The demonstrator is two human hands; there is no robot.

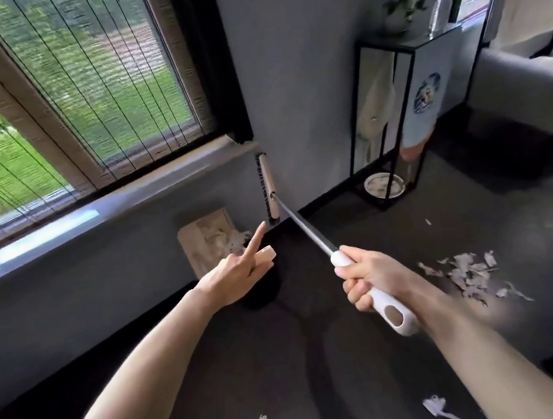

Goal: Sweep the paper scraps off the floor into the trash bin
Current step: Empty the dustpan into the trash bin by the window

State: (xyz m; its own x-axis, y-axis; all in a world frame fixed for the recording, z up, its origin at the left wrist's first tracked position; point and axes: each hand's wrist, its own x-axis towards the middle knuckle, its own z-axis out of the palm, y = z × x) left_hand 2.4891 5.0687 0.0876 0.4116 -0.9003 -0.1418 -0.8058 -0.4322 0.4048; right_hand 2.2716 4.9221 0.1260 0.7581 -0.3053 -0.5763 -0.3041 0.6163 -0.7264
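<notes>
Head view looked down on a dark floor (285, 363) below a window (65, 95) in the upper left of the frame. The right hand (369, 278), at centre right, had its fingers (356, 298) clenched round the white handle of a broom (305, 230). The metal shaft ran up and left to the brush head (268, 189), which stood on end against the wall at the centre. The left hand (234, 272), left of the shaft, grasped nothing: its index finger was stretched toward the brush head and the other fingers were folded in.

Paper scraps (472, 273) lay in a loose pile at the right edge, well apart from the brush head, with single bits scattered along the bottom. A tan box (202, 238) leaned at the wall under the sill, white scraps showing in it. A black-framed stand (399, 57) stood at upper right, with a plate (384, 185) at its foot.
</notes>
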